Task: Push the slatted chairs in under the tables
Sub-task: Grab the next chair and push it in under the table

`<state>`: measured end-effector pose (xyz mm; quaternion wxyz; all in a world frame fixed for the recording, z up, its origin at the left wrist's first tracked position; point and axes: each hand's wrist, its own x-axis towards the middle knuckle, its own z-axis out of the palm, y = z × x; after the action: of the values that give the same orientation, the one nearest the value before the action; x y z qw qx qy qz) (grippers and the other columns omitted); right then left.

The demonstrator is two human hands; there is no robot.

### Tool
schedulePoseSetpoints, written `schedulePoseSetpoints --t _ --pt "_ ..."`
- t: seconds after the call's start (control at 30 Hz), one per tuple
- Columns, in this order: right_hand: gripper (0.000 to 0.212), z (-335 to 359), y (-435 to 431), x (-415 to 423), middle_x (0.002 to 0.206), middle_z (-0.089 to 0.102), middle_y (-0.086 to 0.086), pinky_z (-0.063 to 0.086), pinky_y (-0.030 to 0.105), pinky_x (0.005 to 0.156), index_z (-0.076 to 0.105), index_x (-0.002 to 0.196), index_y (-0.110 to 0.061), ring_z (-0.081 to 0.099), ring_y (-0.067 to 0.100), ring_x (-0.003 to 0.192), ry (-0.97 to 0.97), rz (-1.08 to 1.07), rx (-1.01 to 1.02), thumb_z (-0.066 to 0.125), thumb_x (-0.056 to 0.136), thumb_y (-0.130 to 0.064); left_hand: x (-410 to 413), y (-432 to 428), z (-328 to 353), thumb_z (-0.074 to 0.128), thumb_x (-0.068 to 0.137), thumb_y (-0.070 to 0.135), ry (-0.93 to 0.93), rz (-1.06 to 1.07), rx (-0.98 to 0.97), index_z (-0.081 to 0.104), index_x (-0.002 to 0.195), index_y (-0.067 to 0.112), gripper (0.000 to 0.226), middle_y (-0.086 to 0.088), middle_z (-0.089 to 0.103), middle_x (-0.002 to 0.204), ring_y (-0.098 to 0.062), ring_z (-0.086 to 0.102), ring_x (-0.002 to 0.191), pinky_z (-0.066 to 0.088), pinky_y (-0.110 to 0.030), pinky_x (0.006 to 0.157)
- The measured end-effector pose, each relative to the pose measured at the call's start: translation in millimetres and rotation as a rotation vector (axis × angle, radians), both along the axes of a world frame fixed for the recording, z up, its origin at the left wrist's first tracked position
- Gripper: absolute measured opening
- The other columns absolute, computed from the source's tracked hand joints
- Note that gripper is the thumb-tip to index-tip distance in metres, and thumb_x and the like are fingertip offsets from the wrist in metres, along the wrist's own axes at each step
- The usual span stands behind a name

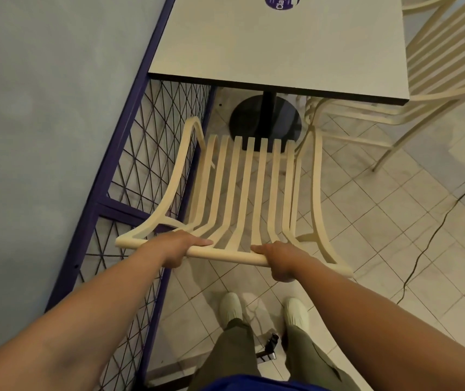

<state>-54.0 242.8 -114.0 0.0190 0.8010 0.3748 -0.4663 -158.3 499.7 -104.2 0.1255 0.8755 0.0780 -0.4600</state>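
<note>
One slatted chair (276, 159) faces the table (282, 46), its seat apparently out in the open short of the near edge, so the push looks barely begun. The left hand (180, 246) and right hand (277, 261) each clasp its top rail (227, 254), fingers curled round it. A second slatted chair (437, 74) at the table's right side also seems only partly tucked in.

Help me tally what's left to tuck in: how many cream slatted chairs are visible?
2. One cream slatted chair stands nearest, facing the grey square table; another sits at its right side. A cream curve at the top edge may be a third.
</note>
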Motion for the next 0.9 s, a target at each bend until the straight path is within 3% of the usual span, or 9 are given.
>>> schedulePoseSetpoints --t 0.17,0.33,0.43,0.57,0.67,0.73,0.9 --pt "0.081 0.4 14.6 10.5 0.123 0.057 0.007 0.051 0.04 0.092 0.032 0.151 -0.033 0.059 0.025 0.105 -0.002 -0.019 0.015 0.063 0.084 -0.001 12.0 18.2 -3.5 0.051 0.085 -0.007 -0.006 -0.007 0.003 0.021 0.139 0.073 0.102 0.005 0.053 0.123 -0.016 0.059 0.093 0.054 -0.033 0.074" --pt "0.075 0.3 15.8 13.0 0.119 0.059 0.005 0.052 0.04 0.091 0.038 0.146 -0.032 0.059 0.023 0.101 0.002 -0.021 0.022 0.064 0.082 -0.002 14.2 18.8 -2.2 0.052 0.086 -0.004 -0.001 -0.016 0.004 0.021 0.141 0.071 0.098 0.005 0.054 0.119 -0.013 0.057 0.089 0.051 -0.03 0.071" --pt "0.068 1.1 13.4 13.9 0.117 0.061 0.003 0.052 0.04 0.089 0.043 0.142 -0.033 0.059 0.022 0.099 0.037 -0.019 0.056 0.063 0.083 -0.007 10.0 18.9 -0.8 0.056 0.088 0.004 0.02 0.002 -0.004 0.021 0.143 0.068 0.092 0.009 0.052 0.13 -0.012 0.056 0.1 0.048 -0.028 0.076" --pt "0.076 1.7 4.0 18.2 0.123 0.059 0.003 0.052 0.041 0.09 0.033 0.148 -0.038 0.058 0.023 0.102 0.083 -0.012 0.052 0.064 0.082 -0.015 6.0 17.0 7.9 0.059 0.085 0.01 0.002 0.031 0.006 0.023 0.144 0.067 0.089 0.013 0.045 0.147 -0.014 0.051 0.12 0.05 -0.037 0.093" --pt "0.09 1.8 -1.5 20.9 0.131 0.055 0.002 0.05 0.039 0.093 0.019 0.153 -0.047 0.056 0.022 0.106 0.092 -0.019 0.016 0.064 0.083 -0.013 8.0 16.7 10.5 0.058 0.087 0.005 0.026 0.038 -0.004 0.023 0.142 0.069 0.092 0.009 0.045 0.146 -0.017 0.053 0.116 0.052 -0.04 0.092" --pt "0.091 1.8 -0.3 21.1 0.133 0.053 0.002 0.049 0.038 0.094 0.018 0.153 -0.048 0.055 0.022 0.108 0.102 -0.036 0.007 0.062 0.084 -0.009 9.4 19.4 7.0 0.059 0.086 0.001 0.034 0.023 -0.017 0.019 0.137 0.076 0.099 0.007 0.046 0.145 -0.019 0.055 0.114 0.053 -0.04 0.091" --pt "0.093 0.5 8.7 15.2 0.134 0.052 0.003 0.047 0.035 0.094 0.021 0.152 -0.048 0.054 0.022 0.11 0.097 -0.11 0.002 0.061 0.084 0.001 14.9 30.0 -0.7 0.057 0.083 -0.009 0.061 -0.031 -0.061 0.02 0.146 0.065 0.105 0.004 0.043 0.148 -0.021 0.053 0.118 0.051 -0.037 0.088"
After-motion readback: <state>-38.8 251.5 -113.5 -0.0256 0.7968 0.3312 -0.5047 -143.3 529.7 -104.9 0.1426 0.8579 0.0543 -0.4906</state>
